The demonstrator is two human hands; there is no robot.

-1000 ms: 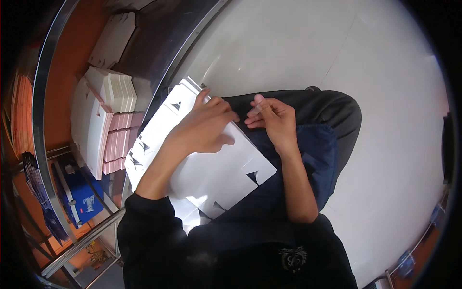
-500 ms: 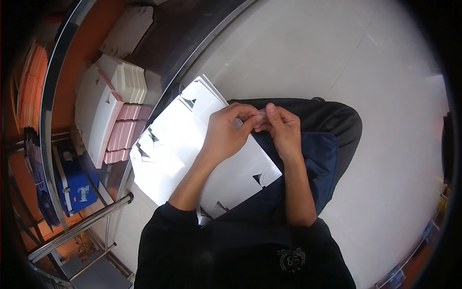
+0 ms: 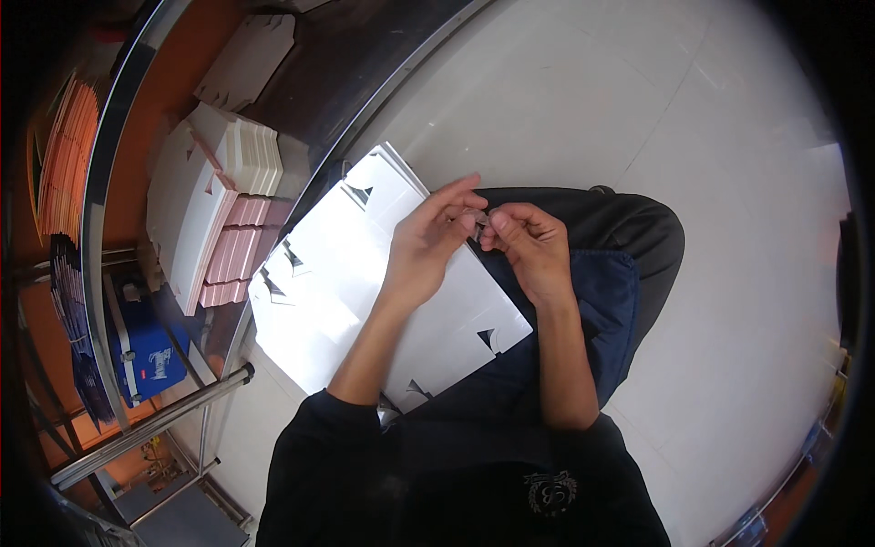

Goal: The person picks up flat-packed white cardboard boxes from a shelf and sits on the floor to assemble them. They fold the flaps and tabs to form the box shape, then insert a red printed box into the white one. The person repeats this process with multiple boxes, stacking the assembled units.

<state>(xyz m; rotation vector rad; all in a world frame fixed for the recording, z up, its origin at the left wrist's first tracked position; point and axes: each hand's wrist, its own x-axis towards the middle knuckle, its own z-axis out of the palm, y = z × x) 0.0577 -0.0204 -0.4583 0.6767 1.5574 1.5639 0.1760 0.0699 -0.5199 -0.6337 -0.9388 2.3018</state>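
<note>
A small, crumpled, see-through piece of film sits between my two hands, above my lap. My left hand touches it with the thumb tip, its other fingers lifted and bent. The thumb and fingers of my right hand pinch its other side. Too little of the film shows to tell its exact kind. Below my hands, white die-cut card sheets lie stacked across my lap, with dark curved cut-outs near the edges. My left wrist passes over this stack.
To the left, a metal-framed rack holds piled pink and cream die-cut cards, orange folded papers and a blue bag. Dark blue cloth covers part of my lap. Pale floor tiles stretch to the right.
My left fingers have lifted and spread somewhat from the pinch. My right hand has tilted slightly left, and the film shows more between the hands. The card stack stays on my lap.
</note>
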